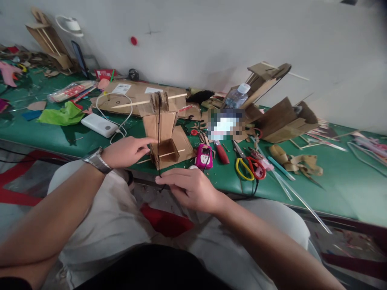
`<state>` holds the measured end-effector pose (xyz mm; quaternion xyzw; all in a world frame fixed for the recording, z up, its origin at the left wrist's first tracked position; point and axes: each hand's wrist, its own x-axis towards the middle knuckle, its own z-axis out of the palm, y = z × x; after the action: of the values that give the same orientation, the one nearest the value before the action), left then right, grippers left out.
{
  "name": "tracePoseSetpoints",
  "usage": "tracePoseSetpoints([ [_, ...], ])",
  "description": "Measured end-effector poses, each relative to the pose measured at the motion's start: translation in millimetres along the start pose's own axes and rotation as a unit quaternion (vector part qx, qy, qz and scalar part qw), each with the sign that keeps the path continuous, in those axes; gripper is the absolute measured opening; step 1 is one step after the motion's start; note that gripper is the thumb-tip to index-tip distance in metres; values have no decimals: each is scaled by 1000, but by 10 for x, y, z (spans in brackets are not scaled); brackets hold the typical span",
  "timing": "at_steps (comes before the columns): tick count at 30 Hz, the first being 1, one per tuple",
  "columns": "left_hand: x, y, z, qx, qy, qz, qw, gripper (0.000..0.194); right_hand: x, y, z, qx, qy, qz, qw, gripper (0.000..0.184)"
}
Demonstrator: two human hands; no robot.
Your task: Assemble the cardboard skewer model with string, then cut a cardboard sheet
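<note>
At the near edge of the green bench (75,139) stands a cardboard model (165,137) with a black string (158,133) hanging from its top. Left hand (125,151), fingers loosely extended, touches the model's side; right hand (192,189) pinches the string's lower end, just beside a pink tape measure (204,156).

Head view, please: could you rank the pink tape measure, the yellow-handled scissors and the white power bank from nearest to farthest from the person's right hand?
From the right hand:
1. Pink tape measure, just above the hand at the table's front edge.
2. Yellow-handled scissors, farther off to its right.
3. White power bank, farthest, up to the left beyond the left hand.
</note>
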<state>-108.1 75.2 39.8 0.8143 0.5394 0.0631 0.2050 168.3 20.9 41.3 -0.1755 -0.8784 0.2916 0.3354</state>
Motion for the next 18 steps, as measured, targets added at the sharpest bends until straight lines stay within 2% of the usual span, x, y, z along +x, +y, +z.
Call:
tracePoseSetpoints([
  [6, 75, -22, 69, 34, -15, -4, 999, 33, 22, 2, -59, 4, 33, -4, 999, 35],
  [11, 61, 4, 46, 23, 17, 0, 1000, 30, 56, 57, -128, 7, 67, 22, 997, 28],
  [18, 57, 108, 130, 52, 50, -49, 996, 27, 49, 89, -157, 3, 77, 37, 996, 29],
])
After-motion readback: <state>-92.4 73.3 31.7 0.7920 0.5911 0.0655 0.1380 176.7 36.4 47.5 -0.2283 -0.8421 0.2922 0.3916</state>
